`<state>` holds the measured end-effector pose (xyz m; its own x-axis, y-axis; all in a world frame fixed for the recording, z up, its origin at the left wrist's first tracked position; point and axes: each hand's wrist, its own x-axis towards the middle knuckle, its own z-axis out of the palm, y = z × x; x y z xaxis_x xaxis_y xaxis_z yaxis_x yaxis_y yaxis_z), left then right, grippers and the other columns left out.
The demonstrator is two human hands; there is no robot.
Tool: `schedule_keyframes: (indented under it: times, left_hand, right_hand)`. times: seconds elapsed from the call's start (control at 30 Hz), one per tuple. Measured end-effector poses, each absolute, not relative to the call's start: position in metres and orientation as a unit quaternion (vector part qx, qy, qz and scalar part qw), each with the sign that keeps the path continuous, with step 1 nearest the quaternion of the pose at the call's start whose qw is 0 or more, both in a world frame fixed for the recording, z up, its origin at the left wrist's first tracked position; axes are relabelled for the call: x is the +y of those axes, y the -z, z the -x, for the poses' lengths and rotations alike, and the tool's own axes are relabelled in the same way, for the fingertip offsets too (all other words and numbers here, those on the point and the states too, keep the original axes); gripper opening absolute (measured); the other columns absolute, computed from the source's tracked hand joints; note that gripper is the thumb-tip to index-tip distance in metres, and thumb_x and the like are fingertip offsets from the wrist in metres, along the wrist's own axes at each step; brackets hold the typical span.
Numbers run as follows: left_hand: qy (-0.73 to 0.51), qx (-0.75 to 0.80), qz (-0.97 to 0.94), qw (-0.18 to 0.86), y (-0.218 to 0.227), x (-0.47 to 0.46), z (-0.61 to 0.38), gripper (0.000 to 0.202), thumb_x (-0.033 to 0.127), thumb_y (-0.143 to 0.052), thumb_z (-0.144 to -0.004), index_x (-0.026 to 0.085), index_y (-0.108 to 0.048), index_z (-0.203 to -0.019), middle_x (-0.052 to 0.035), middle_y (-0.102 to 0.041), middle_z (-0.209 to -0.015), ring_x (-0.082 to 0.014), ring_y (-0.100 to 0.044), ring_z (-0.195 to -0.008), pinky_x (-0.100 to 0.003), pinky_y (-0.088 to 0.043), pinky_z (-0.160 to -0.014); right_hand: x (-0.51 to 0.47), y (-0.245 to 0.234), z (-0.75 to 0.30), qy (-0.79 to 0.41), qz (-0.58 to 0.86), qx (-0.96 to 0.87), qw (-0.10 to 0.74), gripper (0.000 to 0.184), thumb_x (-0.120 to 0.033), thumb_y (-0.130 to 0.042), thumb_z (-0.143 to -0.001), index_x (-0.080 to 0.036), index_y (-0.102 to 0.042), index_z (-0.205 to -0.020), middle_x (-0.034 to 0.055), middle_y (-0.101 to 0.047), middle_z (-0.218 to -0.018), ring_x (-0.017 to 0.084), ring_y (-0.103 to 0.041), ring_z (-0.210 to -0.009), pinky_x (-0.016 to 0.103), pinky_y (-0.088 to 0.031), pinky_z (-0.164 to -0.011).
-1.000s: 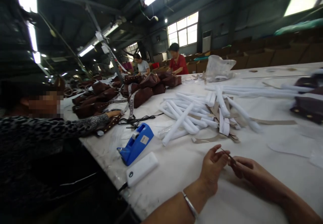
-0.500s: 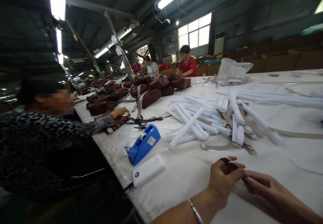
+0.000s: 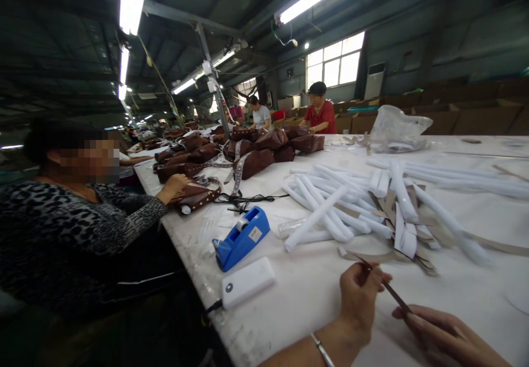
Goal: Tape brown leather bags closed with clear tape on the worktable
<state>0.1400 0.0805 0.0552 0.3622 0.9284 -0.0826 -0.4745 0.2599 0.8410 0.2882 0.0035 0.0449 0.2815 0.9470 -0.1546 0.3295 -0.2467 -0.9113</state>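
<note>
right hand [image 3: 448, 328] drawn away from left hand [image 3: 359, 295], thin brown strip [image 3: 397, 297] now showing between

half a second ago my fingertips met; now a gap parts my two hands, and the strip spans it on a slant.

biggest around me is the white table [image 3: 306, 290], which runs off toward the back. along its left edge sits a co-worker [image 3: 95, 207] in a leopard-patterned top, one hand at a studded brown piece [image 3: 198, 195]. farther off, a person in red [image 3: 324, 119] and a person in grey [image 3: 261, 116] are at the far side. next in size comes the heap of brown bags [image 3: 254, 164], then, nearer me, a loose pile of white rolls [image 3: 316, 207] with flat taupe strips [image 3: 425, 268] tangled at its right. a clear plastic bag [image 3: 397, 130] stands behind the pile.

my left hand is nearly closed, thumb and fingers pinched on the strip's upper part; my right hand, half curled, has the lower end at its fingertips. both are over the table, just in front of the pile.

to their left lies a blue tape dispenser [image 3: 243, 243], and just beside it a white box [image 3: 248, 283] with a round dark button. smaller again is the silver bangle [image 3: 321, 349] around my left wrist. thinnest of all is the strip, edge-on to me.
</note>
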Motion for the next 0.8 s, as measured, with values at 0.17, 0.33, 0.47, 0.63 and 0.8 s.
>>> schedule_keyframes:
  times: [0.17,0.33,0.47,0.63,0.8]
  left_hand:
    - [-0.469,0.287,-0.379,0.745,-0.050,0.083,-0.141,0.055,0.053,-0.072,-0.081,0.006,-0.066,-0.109,-0.0142,-0.074,-0.095,-0.0199,-0.069,-0.084,-0.031,-0.051,-0.076]
    - [-0.457,0.284,-0.420,0.731,-0.049,0.081,-0.139,0.055,0.052,-0.069,-0.084,0.007,-0.064,-0.114,-0.0151,-0.073,-0.099,-0.0215,-0.069,-0.092,-0.032,-0.052,-0.079]
    - [-0.445,0.294,-0.428,0.730,-0.048,0.083,-0.139,0.055,0.053,-0.069,-0.084,0.008,-0.065,-0.116,-0.0149,-0.073,-0.101,-0.0221,-0.069,-0.093,-0.032,-0.052,-0.080]
    - [-0.450,0.315,-0.415,0.726,-0.043,0.091,-0.140,0.069,0.049,-0.077,-0.078,0.017,-0.055,-0.134,-0.0124,-0.069,-0.114,-0.0211,-0.069,-0.098,-0.030,-0.053,-0.080]
    - [-0.456,0.336,-0.396,0.722,-0.039,0.099,-0.140,0.070,0.038,-0.081,-0.075,0.025,-0.052,-0.137,-0.0095,-0.066,-0.124,-0.0213,-0.065,-0.112,-0.028,-0.053,-0.086]
  right_hand:
    - [0.000,-0.048,-0.283,-0.417,0.672,-0.411,0.453,0.072,-0.075,-0.068,-0.068,-0.018,-0.076,-0.112,0.0047,-0.062,-0.070,0.020,-0.055,-0.063,0.028,-0.047,-0.056]
    - [-0.003,-0.047,-0.287,-0.443,0.644,-0.395,0.483,0.073,-0.072,-0.070,-0.071,-0.019,-0.072,-0.121,0.0068,-0.063,-0.081,0.022,-0.056,-0.071,0.031,-0.046,-0.061]
    - [-0.002,-0.039,-0.294,-0.495,0.597,-0.400,0.489,0.068,-0.067,-0.068,-0.079,-0.019,-0.069,-0.127,0.0050,-0.058,-0.080,0.019,-0.051,-0.071,0.029,-0.042,-0.062]
    - [-0.004,-0.041,-0.291,-0.548,0.539,-0.362,0.528,0.054,-0.057,-0.072,-0.083,-0.018,-0.071,-0.121,0.0021,-0.054,-0.077,0.013,-0.048,-0.064,0.024,-0.035,-0.056]
    - [-0.003,-0.046,-0.290,-0.548,0.508,-0.373,0.550,0.052,-0.051,-0.076,-0.082,-0.013,-0.072,-0.117,0.0020,-0.057,-0.074,0.011,-0.052,-0.062,0.022,-0.034,-0.054]
